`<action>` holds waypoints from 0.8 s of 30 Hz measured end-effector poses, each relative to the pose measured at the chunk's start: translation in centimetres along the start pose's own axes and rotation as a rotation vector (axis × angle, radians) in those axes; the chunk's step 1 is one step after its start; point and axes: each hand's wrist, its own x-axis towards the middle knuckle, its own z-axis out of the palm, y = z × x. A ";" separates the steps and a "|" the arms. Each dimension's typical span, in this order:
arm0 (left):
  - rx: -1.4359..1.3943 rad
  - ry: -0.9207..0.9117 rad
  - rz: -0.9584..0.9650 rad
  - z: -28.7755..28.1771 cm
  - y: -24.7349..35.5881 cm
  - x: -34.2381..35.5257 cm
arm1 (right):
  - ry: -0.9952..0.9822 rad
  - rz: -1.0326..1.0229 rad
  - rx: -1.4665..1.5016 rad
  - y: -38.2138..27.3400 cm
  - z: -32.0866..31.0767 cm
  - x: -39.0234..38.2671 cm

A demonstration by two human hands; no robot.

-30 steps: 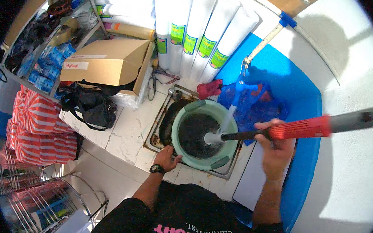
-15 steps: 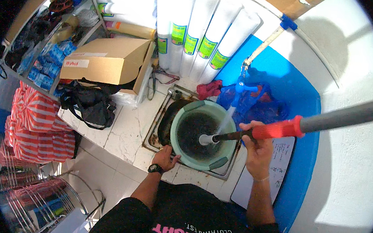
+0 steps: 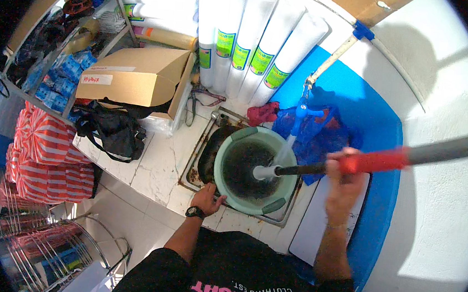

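Note:
Water runs from a blue tap (image 3: 303, 110) into a pale green basin (image 3: 232, 148) of murky water in a rusty-edged sink (image 3: 191, 173). My right hand (image 3: 343, 186), blurred, is closed round a long pole (image 3: 377, 158) with a red section, black lower shaft and grey upper tube; the pole's white end (image 3: 265, 172) sits in the basin under the stream. My left hand (image 3: 206, 199), with a dark watch on the wrist, grips the lower left rim of the basin.
Cardboard box (image 3: 129, 75) and black bag (image 3: 112, 132) on the left counter (image 3: 154, 167); metal shelf (image 3: 100, 51), red-striped bundles (image 3: 48, 174), wire racks (image 3: 58, 247). White rolls (image 3: 211, 27) stand behind; blue plastic bags (image 3: 324, 137) and a white board (image 3: 315, 231) lie beside the sink.
My right hand and the pole first move toward the basin, then back up and rightward; the white end shifts slightly with them. My left hand stays at the rim.

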 end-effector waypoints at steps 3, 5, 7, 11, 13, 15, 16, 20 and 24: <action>0.016 -0.002 0.010 -0.1 0.1 0.0 | -0.177 0.026 0.110 2.2 1.5 -1.3; 0.019 0.045 0.045 -0.1 0.1 0.0 | -0.203 0.086 0.119 2.3 0.3 -1.4; 0.050 0.022 0.039 0.0 -0.1 0.1 | -0.123 -0.071 -0.031 0.9 -2.3 -0.8; 0.040 0.010 0.048 0.3 -0.3 0.0 | 0.122 -0.262 0.067 -3.0 -5.8 1.0; 0.027 0.016 0.045 0.3 -0.3 0.0 | 0.278 -0.332 0.147 -3.5 -5.6 1.2; 0.029 0.032 0.046 0.3 -0.2 0.0 | 0.227 -0.208 0.106 -2.2 -4.1 0.7; 0.037 0.041 0.047 0.3 -0.2 0.1 | 0.228 -0.143 0.074 -0.9 -3.3 0.3; 0.034 0.020 0.032 0.3 -0.1 0.0 | -0.131 0.112 -0.150 4.9 0.0 -1.6; 0.056 0.013 0.035 0.3 -0.3 0.0 | -0.279 0.038 0.046 4.2 -1.6 -1.9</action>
